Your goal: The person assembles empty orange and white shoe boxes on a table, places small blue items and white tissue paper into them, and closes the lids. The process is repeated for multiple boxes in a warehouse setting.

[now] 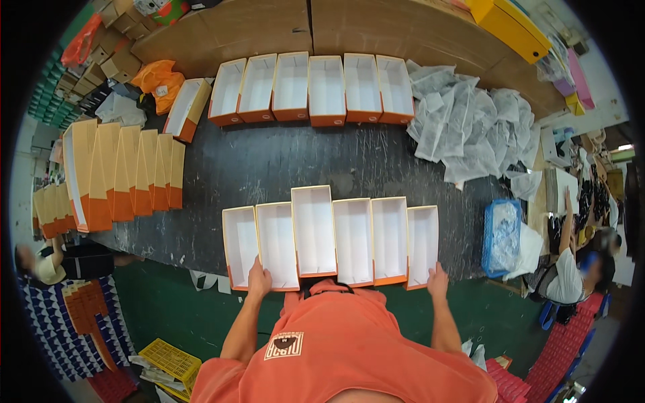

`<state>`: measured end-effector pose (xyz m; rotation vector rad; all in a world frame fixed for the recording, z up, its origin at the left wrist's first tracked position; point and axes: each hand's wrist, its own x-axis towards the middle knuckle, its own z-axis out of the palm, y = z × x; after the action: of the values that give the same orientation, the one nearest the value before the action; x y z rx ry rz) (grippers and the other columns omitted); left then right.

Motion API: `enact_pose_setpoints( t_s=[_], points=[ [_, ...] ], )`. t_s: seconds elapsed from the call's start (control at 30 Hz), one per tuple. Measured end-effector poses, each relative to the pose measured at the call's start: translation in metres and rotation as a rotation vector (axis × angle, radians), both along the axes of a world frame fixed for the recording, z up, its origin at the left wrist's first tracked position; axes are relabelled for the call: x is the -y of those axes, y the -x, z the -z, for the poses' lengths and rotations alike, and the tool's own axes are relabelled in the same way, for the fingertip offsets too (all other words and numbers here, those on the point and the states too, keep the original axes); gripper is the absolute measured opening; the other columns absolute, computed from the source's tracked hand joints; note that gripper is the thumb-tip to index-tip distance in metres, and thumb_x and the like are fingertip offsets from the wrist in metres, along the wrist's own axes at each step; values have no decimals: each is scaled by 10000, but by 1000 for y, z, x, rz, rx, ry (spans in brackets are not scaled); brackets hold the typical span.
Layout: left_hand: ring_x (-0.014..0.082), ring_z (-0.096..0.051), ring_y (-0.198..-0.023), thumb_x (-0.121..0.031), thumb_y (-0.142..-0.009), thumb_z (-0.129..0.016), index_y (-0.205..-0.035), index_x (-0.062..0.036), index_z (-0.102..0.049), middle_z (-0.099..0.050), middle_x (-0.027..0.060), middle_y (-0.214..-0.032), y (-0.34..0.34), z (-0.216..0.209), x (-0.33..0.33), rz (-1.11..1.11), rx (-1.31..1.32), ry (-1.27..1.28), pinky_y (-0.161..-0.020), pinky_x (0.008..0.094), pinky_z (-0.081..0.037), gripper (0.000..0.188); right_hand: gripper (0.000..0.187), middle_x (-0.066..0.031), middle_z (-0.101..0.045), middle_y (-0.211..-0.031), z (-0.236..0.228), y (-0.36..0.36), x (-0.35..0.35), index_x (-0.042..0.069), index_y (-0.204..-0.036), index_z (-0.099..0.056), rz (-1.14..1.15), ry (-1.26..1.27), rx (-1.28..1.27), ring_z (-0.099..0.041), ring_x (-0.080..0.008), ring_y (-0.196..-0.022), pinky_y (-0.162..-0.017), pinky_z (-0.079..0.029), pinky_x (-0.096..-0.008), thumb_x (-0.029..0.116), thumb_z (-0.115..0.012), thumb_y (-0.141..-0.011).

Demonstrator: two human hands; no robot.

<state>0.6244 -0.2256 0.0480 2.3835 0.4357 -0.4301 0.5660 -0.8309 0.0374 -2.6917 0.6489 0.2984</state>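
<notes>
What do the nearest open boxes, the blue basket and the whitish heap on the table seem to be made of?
Nearest open boxes: probably cardboard, smooth finish; thin flat walls, sharp corners.
Blue basket: likely smooth plastic; stiff, evenly coloured sides.
Whitish heap: thin, matte sheets, crumpled and translucent; plastic film or fabric, hard to tell.

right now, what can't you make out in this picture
Head view, six near boxes: undersides hidden by their own floors.
Head view, left hand and right hand: some fingers hidden by the hands and boxes.
Head view, blue basket: contents unclear, veiled by clear plastic.
Head view, yellow box: far part cut off by the top edge.
</notes>
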Motion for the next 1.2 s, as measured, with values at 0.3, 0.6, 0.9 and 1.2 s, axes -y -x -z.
enact_pose_setpoints(
  t_s=[0.3,0.6,0.9,1.2],
  points=[
    [508,-653,-965,-204,-928,-542,-1401,20,-422,-679,330,-997,-306,26,-64,-26,140,-253,-849,582,-514,537,404,-306,-669,-1074,-5,-274,-52,33,-1289,-523,-87,-107,-19,-628,-509,-1002,-867,-503,-573,158,-599,-913],
    [452,-553,-1239,-274,-910,-697,-1510,-1,-329,-547,323,-1348,-314,-5,-86,1,441,-28,-1053,470,-458,755,516,-349,-482,-1402,53,-289,-17,-123,-1383,-399,-212,-240,68,-501,-422,-1312,-1099,-390,-453,71,-592,-945],
    [362,-275,-1471,-203,-771,-882,-1573,-14,-78,-186,258,-1600,-166,-106,-253,-1065,996,24,-1179,498,-283,1151,605,-283,-448,-1473,25,-322,-45,-62,-1479,-355,-179,-226,407,-460,-410,-1357,-1115,-386,-445,98,-591,-946],
    [302,-424,-1336,-60,-743,-868,-1556,-43,-197,-370,158,-1513,-171,-205,-366,-519,1238,62,-1128,434,-376,1054,365,-137,-678,-1170,-83,-157,-168,10,-1294,-606,-54,-320,447,-679,-206,-998,-884,-540,-312,4,-599,-929]
  ],
)
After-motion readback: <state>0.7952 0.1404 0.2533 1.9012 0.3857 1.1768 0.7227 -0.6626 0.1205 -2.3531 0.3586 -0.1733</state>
